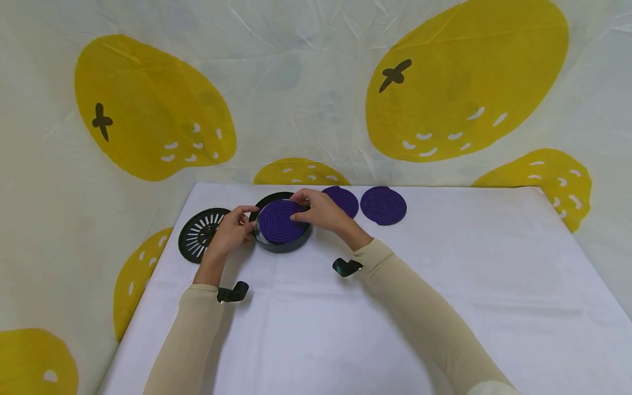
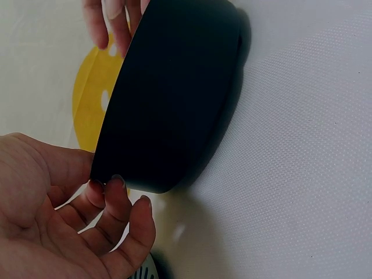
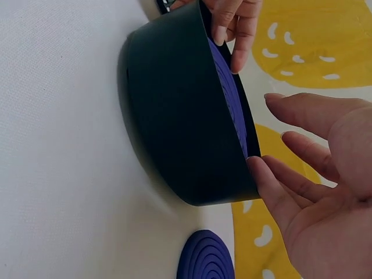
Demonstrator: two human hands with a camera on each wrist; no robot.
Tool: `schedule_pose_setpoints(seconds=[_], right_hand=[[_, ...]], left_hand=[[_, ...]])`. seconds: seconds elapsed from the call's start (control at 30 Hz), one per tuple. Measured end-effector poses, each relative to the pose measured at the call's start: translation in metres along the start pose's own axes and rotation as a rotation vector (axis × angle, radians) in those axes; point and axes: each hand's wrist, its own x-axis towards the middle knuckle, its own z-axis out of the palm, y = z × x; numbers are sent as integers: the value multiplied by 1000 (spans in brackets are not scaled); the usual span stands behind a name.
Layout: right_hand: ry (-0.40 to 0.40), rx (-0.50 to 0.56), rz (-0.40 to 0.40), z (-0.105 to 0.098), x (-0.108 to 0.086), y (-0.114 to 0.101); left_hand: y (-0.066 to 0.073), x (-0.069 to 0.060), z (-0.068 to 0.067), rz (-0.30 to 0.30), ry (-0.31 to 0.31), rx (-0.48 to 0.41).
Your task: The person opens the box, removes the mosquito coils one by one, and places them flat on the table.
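Left of centre in the head view, the round container (image 1: 282, 248) has a smooth, matt wall, metal or plastic being hard to tell. The spiral coil (image 1: 280, 222) in it looks matt and ridged. At left, the slotted lid (image 1: 190, 241) appears smooth and hard. The tabletop (image 1: 306, 334) shows finely textured white cloth; the backdrop (image 1: 296, 82), above, is creased, faintly shiny fabric.
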Motion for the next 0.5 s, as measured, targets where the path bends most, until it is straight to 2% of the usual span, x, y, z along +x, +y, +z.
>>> schedule_pose_setpoints(seconds=[0.2,0.5], right_hand=[[-23,-29,0,4,2,1],[-24,6,-9,6,4,4]], left_hand=[[2,-1,0,-1,-4,-11],[5,-2,1,-8,-2,-11]])
